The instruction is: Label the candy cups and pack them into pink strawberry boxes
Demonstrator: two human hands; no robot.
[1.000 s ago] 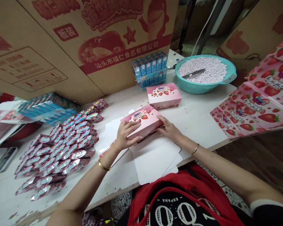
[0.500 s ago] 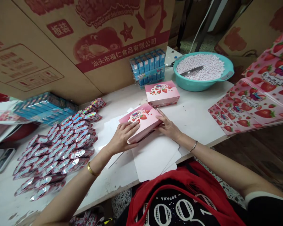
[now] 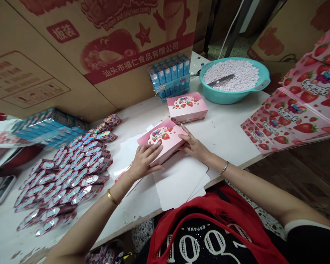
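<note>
A pink candy box (image 3: pixel 169 140) printed with strawberries lies at an angle in front of me, between both hands. My left hand (image 3: pixel 144 159) grips its near left end, fingers bent over the top and thumb along the front side. At the right end, my right hand (image 3: pixel 193 146) holds the box with its thumb at the upper edge; some fingers are hidden under the side. White flat cards (image 3: pixel 178 183) with rounded corners lie beneath and in front of the box. A second pink candy box (image 3: pixel 187 107) sits just behind it.
To the left spreads a pile of shiny candy packets (image 3: pixel 68 172). Wrapped blue boxes (image 3: pixel 51 126) and a blue display pack (image 3: pixel 170 77) stand at the back. A turquoise basin (image 3: pixel 225 96) of pale candies is at the right, near strawberry-print cartons (image 3: pixel 294 110). A large brown carton (image 3: pixel 99 91) forms the back wall.
The view has shifted slightly. Both hands keep their hold on the pink box, which has barely moved. A thin red printed edge now shows near my left wrist.
</note>
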